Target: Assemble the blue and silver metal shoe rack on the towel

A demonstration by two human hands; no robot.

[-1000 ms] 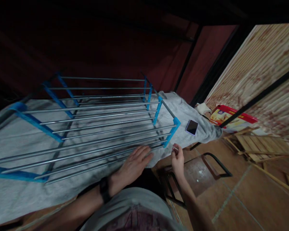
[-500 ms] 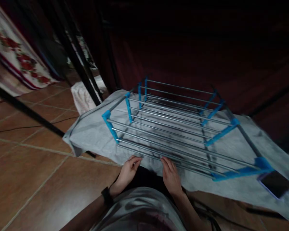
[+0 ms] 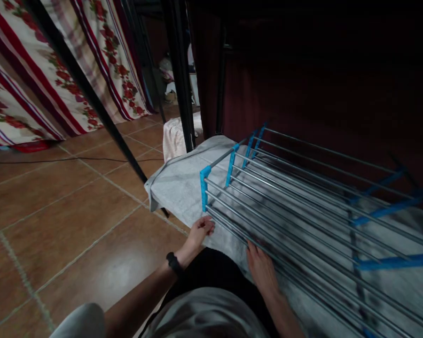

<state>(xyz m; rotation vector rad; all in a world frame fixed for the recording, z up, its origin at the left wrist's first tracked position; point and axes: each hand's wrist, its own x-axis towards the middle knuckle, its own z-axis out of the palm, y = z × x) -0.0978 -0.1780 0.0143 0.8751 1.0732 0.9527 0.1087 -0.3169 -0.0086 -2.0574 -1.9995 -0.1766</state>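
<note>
A shoe rack of thin metal tubes with blue plastic brackets (image 3: pixel 231 166) lies on a grey cloth (image 3: pixel 183 180) in front of me. By its near left corner is my left hand (image 3: pixel 200 231), fingers curled in at the end of the lowest tube; what they hold, if anything, is hidden. Farther right, my right hand (image 3: pixel 262 267) has its fingers hooked over the front lower tube (image 3: pixel 232 227), with the thumb out of sight. A dark band circles my left wrist. The rack's right end runs past the picture's lower right edge.
A black pole (image 3: pixel 102 110) slants down at the left, and another dark post (image 3: pixel 181 80) stands behind the cloth. A pale striped cloth (image 3: pixel 174 138) hangs near it. A cable (image 3: pixel 56 161) crosses the tiled floor (image 3: pixel 91 220). A floral curtain (image 3: pixel 66 70) hangs behind.
The view has swung left, so the rack shows farther right and the phone has left the picture. My left hand has moved to the rack's left corner; my right hand stays at the front tube.
</note>
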